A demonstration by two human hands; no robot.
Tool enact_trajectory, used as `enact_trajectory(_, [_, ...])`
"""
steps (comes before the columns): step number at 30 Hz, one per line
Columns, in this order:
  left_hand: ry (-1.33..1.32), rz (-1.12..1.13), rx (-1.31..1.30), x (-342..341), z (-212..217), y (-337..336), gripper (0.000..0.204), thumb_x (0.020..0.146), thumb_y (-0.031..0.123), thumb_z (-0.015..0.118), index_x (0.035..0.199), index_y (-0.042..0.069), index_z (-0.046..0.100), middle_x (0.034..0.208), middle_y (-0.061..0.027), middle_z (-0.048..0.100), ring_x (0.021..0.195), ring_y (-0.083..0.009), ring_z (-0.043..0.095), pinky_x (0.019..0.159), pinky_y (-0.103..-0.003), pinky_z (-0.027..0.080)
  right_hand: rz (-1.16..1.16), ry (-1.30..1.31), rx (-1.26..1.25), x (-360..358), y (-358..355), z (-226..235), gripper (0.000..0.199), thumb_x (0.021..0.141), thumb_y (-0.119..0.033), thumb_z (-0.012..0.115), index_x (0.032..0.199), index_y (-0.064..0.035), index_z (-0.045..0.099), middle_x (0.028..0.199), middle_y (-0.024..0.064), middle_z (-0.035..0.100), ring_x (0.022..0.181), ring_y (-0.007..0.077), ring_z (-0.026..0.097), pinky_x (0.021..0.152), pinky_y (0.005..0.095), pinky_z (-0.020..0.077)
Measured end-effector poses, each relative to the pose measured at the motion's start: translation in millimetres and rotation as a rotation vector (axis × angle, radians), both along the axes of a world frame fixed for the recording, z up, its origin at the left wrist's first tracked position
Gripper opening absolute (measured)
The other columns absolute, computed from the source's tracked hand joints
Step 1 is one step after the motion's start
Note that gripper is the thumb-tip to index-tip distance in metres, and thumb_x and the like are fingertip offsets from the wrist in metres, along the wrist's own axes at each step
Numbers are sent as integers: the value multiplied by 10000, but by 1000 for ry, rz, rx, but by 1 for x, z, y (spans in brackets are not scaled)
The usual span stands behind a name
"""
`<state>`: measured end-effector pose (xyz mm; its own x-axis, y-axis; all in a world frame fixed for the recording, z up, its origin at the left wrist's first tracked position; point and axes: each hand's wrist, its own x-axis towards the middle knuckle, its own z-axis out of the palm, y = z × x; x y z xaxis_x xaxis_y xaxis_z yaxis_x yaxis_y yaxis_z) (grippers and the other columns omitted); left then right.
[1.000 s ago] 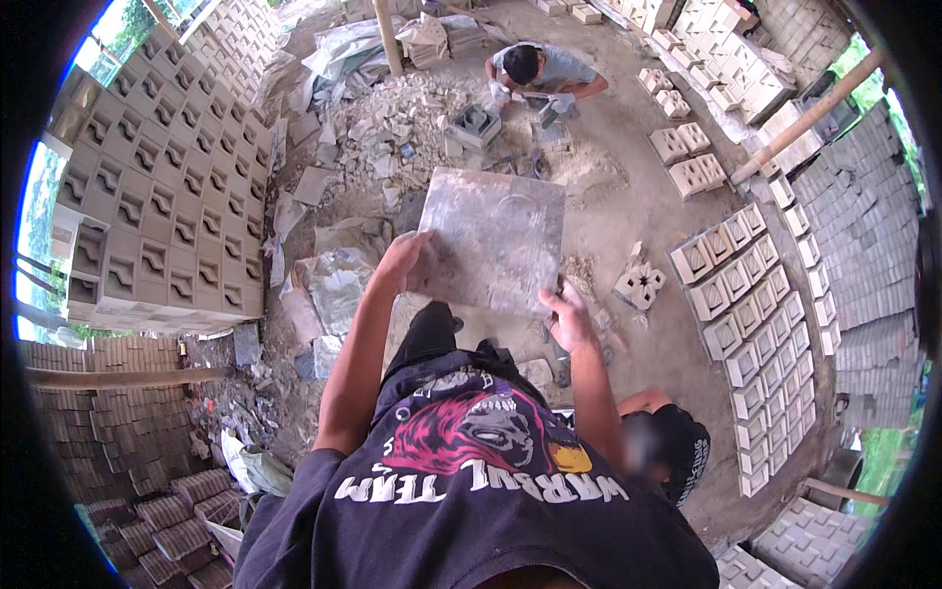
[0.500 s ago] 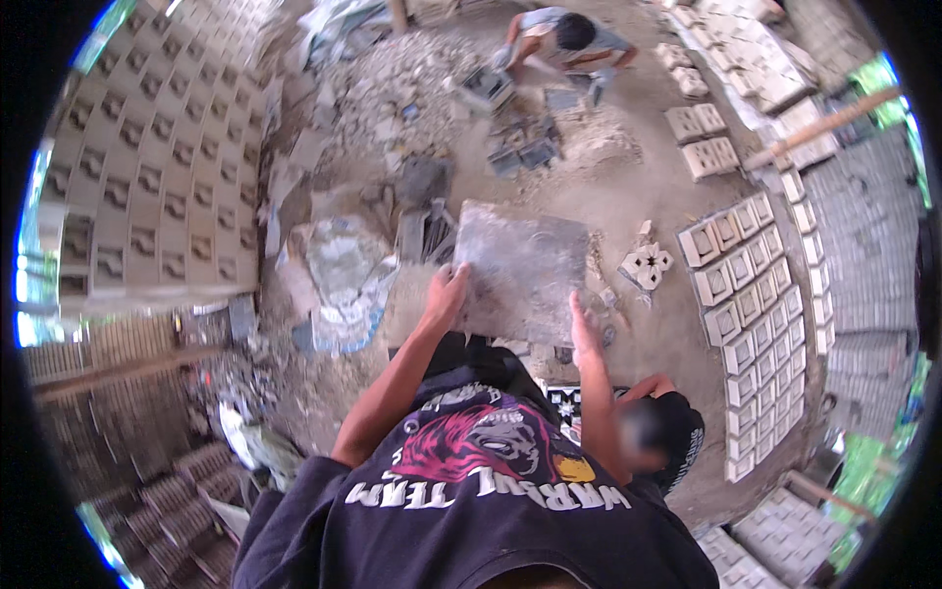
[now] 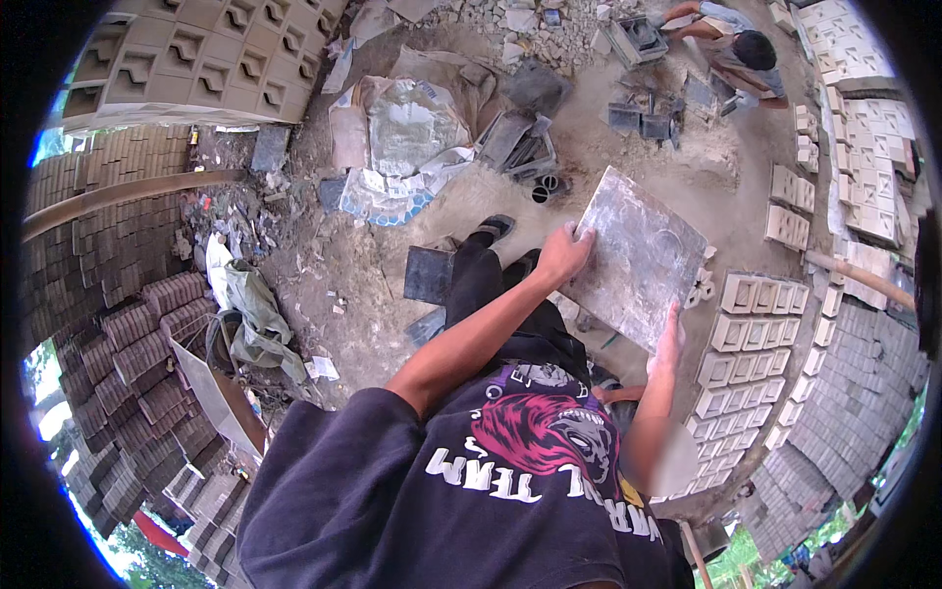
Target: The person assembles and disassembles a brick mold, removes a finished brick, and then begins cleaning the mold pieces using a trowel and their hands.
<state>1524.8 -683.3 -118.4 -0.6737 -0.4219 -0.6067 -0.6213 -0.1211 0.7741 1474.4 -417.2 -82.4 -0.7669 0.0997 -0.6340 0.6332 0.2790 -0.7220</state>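
Item, principal: one flat grey board (image 3: 638,257), roughly square, upper face mottled and bare; held clear of the ground, in front of the body and toward its right, a corner pointed away from the wearer. Whether it is held level cannot be told.

Left hand (image 3: 567,251): closed in a pinch on the board's left edge, thumb laid over the upper face, fingers hidden beneath.

Right hand (image 3: 669,339): set against the board's right edge, by the corner nearest the body; its fingers are partly hidden, and whether they are curled tight or merely propped there cannot be told.

Surroundings: rows of pale blocks (image 3: 754,299) laid out to the right, beyond the board; a dark square plate (image 3: 428,274) on the ground beside the left leg; a crumpled plastic sheet (image 3: 412,128) farther off; a co-worker (image 3: 751,54) bent near a dark box-shaped mould (image 3: 638,41).

Step in hand, as judged: the handling of the board between two hands, no surface yet being met. For any further move, both edges are judged to need even support, with the corners kept clear of the rows of pale blocks
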Motion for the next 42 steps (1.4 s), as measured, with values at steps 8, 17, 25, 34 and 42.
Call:
enact_trajectory(8, [-81, -116, 16, -6, -5, -56, 520, 891, 439, 508, 1129, -20, 558, 1011, -253, 631, 993, -391, 598, 864, -426, 449, -61, 46, 100, 27, -59, 1, 727, 892, -481, 563, 1343, 65, 401, 1376, 150, 442, 1284, 219, 386, 1064, 325, 273])
enact_trajectory(17, [97, -225, 105, -40, -23, -75, 439, 891, 402, 537, 913, -33, 588, 744, -140, 631, 708, -232, 606, 677, -376, 460, -140, 207, 197, 45, -78, -5, 673, 923, -511, 482, 1229, 87, 489, 1221, 209, 541, 1152, 283, 497, 979, 353, 357])
enact_trajectory(25, [118, -428, 18, -43, -70, -14, 378, 938, 313, 446, 883, -45, 552, 740, -165, 583, 757, -241, 596, 683, -385, 446, -227, 110, 320, 62, -16, -88, 561, 905, -488, 504, 1005, 57, 586, 884, 203, 628, 873, 311, 593, 811, 405, 440])
enact_trajectory(34, [-120, -748, -190, 0, -335, 12, 373, 892, 311, 502, 779, -31, 599, 702, -253, 584, 678, -390, 590, 662, -450, 450, -294, -96, 529, 122, 25, -359, 572, 886, -504, 511, 823, 60, 591, 763, 242, 608, 782, 350, 595, 727, 439, 445])
enact_trajectory(42, [-281, -1005, -99, -25, -601, 17, 288, 856, 252, 563, 833, -24, 643, 722, -200, 638, 687, -303, 632, 659, -425, 467, -351, -113, 578, 133, 22, -595, 533, 920, -477, 465, 923, 43, 582, 894, 258, 618, 894, 401, 590, 805, 452, 437])
